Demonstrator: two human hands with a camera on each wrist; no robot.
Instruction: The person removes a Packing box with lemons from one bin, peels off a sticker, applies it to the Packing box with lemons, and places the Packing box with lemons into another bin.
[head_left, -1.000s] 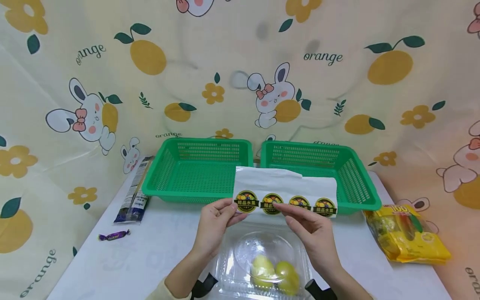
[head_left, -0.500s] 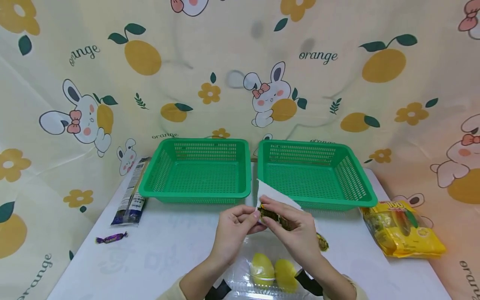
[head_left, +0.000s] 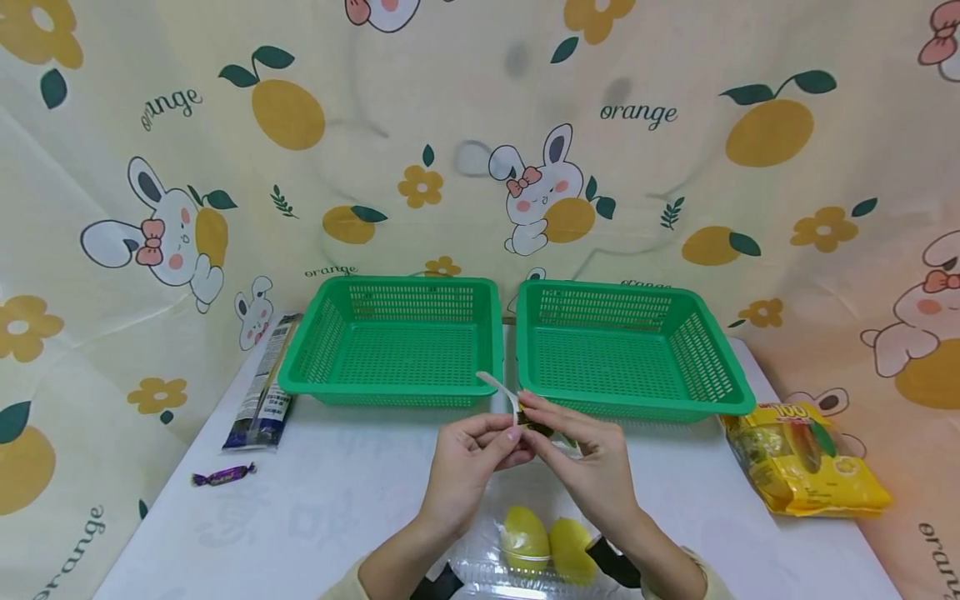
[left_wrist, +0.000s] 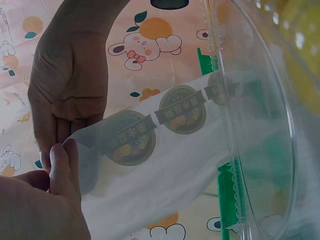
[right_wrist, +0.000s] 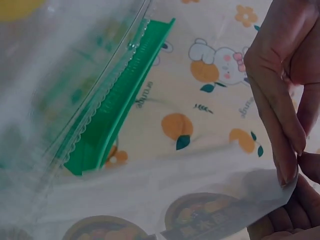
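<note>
- Clear plastic container: nearest; two yellow oval items inside
- Left hand: thumb and fingers pinch one end of the sticker sheet
- Right hand: pinching the same end, beside the left hand
- Sticker sheet: in front of the green baskets
- Purple wrapped candy: on the white table, left
- Green baskets: side by side, before the patterned backdrop

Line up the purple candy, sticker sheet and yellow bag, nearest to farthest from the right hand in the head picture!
1. Sticker sheet, held by the right hand
2. Yellow bag, off to the right
3. Purple candy, on the far left
</note>
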